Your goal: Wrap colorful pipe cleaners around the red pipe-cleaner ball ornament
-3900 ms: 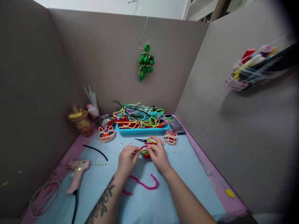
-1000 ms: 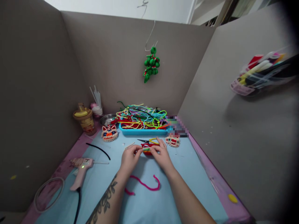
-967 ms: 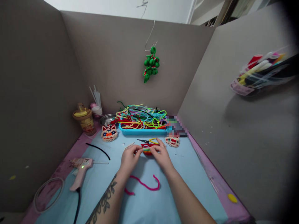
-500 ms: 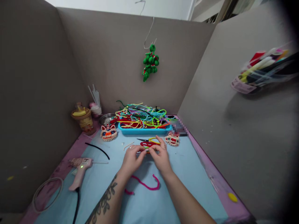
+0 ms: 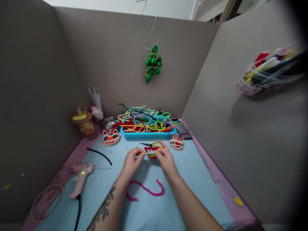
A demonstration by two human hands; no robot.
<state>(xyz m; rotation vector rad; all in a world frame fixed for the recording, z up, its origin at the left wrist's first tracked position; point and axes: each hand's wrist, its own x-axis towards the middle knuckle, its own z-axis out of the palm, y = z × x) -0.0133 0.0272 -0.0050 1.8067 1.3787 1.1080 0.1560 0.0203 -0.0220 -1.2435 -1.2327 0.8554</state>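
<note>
My right hand [image 5: 166,159] pinches the right side of a small multicoloured pipe-cleaner piece [image 5: 151,155], red on top with green and orange below. A thin pale line crosses the front of this piece between my hands. At its left edge, my left hand [image 5: 132,160] has thumb and forefinger pressed together; what lies between them is too small to make out. Just behind the piece lie pliers with yellow handles [image 5: 155,144] and dark jaws. A curved magenta pipe cleaner [image 5: 150,191] rests on the blue mat [image 5: 192,192] between my forearms.
A blue tray [image 5: 146,136] heaped with pipe cleaners stands at the back. Two finished animal faces [image 5: 110,138] flank it. The pink glue gun [image 5: 81,179], its light green, and a black pipe cleaner [image 5: 99,154] lie left. A green ornament [image 5: 153,64] hangs on the back wall.
My left hand has drawn slightly left, away from my right fingertips, so more of the coloured piece shows between them. The view has shifted a little.
</note>
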